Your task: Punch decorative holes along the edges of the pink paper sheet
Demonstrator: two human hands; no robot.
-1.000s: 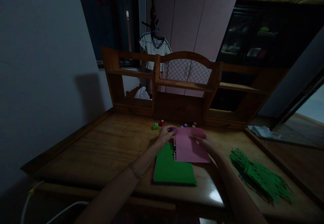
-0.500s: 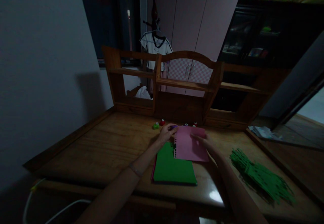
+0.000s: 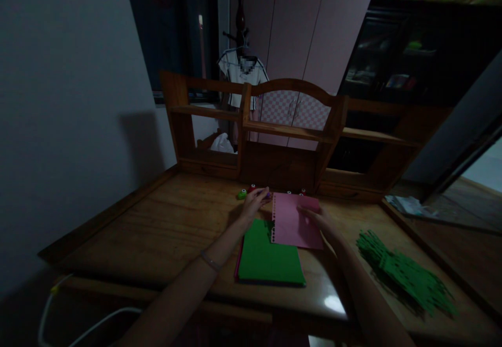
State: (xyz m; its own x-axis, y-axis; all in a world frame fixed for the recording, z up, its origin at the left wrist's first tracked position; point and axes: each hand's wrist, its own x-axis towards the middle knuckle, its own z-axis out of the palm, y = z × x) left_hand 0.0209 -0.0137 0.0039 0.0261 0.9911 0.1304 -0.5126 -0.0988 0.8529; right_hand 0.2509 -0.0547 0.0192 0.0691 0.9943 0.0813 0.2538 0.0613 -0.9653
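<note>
Pink paper sheet with a punched left edge (image 3: 294,224) lies under the flat, open right hand (image 3: 319,221). Left hand (image 3: 254,200) curls on a small purple punch (image 3: 267,195), mostly hidden. Both overlap the green paper stack (image 3: 266,258).

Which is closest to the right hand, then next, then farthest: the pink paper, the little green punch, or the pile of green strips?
1. pink paper: under the right hand, touching it.
2. little green punch: to the left, beyond the left hand.
3. pile of green strips: far off toward the desk's right edge.
</note>
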